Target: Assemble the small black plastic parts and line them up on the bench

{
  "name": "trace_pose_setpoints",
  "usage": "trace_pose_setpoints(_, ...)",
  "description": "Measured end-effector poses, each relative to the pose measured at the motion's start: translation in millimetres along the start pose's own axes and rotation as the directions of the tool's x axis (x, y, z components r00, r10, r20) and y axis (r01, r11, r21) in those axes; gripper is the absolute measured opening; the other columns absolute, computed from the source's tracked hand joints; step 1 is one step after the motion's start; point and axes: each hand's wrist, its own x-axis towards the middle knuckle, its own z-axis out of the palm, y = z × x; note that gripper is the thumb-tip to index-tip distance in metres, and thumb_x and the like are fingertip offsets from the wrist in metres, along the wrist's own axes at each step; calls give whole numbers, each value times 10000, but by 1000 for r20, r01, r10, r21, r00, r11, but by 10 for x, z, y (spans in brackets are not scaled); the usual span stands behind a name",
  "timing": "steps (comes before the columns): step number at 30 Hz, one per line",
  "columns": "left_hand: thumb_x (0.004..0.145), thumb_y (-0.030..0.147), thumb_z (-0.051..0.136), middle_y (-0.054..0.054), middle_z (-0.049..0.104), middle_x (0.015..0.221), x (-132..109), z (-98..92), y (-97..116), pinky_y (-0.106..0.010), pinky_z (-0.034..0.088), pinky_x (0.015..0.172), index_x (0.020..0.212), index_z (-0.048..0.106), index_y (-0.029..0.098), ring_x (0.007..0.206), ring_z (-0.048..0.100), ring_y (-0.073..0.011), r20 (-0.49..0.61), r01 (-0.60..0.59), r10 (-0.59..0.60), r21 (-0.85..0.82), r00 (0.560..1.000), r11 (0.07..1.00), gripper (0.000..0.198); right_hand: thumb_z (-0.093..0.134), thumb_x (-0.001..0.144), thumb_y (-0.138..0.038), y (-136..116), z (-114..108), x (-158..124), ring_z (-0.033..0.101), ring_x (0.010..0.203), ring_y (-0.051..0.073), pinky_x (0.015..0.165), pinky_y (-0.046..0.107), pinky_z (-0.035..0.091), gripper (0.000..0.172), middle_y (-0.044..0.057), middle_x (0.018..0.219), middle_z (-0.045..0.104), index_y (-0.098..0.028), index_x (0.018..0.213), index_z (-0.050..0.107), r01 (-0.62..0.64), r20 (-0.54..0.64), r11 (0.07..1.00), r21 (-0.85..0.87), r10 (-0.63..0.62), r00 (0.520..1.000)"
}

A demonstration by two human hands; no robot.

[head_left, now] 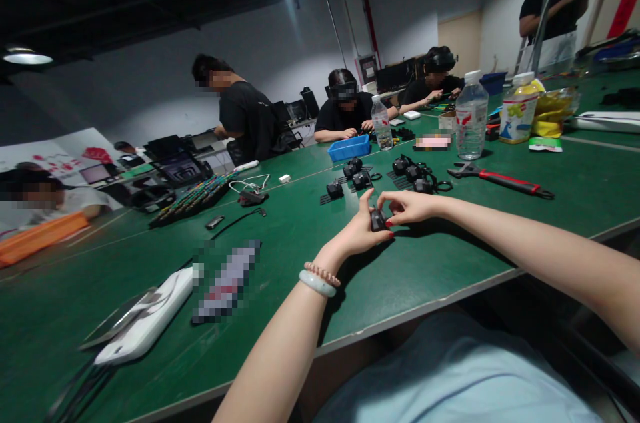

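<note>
Between my two hands, just above or on the green table (420, 269), is a small black rounded part (379, 219) whose exact kind I cannot make out. My left hand (357, 226) wraps its thumb and fingers around the near and left side of it. From the right, my right hand (407, 206) touches the same part with bent thumb and fingertips. Just beyond my hands lie similar black parts with flat ribbed strips, one group (361, 179) to the left and another (415, 173) to the right.
An adjustable wrench (505, 179) lies right of my hands. Behind it stand a water bottle (471, 119) and a labelled drink bottle (517, 109). A blue tray (349, 148) sits farther back, near co-workers. At left are a white power bank (150, 319) and cables.
</note>
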Motion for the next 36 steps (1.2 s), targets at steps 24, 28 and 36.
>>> trace_pose_setpoints(24,615,255,603,-23,453,862,-1,14,-18,-363,394,752,1276,-5,200,682,483,-116,-11,8,-9,-37,1000,999,900,481,726,-337,-40,-28,12,358,500,72,451,178,243,327,-42,559,404,-127,977,491,-31,15,999,-17,31,999)
trace_pose_setpoints(28,620,267,601,-24,452,872,0,11,-17,-369,387,768,1277,-13,204,691,482,-116,-7,11,-11,-20,1000,1000,901,469,737,-335,-48,-25,14,377,502,74,446,177,256,325,-35,559,424,-121,981,495,-46,23,999,1,46,999)
trace_pose_setpoints(36,620,271,603,-28,455,876,2,17,-17,-382,371,799,1279,-15,197,725,487,-127,-8,14,-14,-18,1000,1000,906,475,734,-347,-42,-17,12,367,494,70,448,181,248,342,-33,556,442,-114,983,499,-50,18,999,19,49,999)
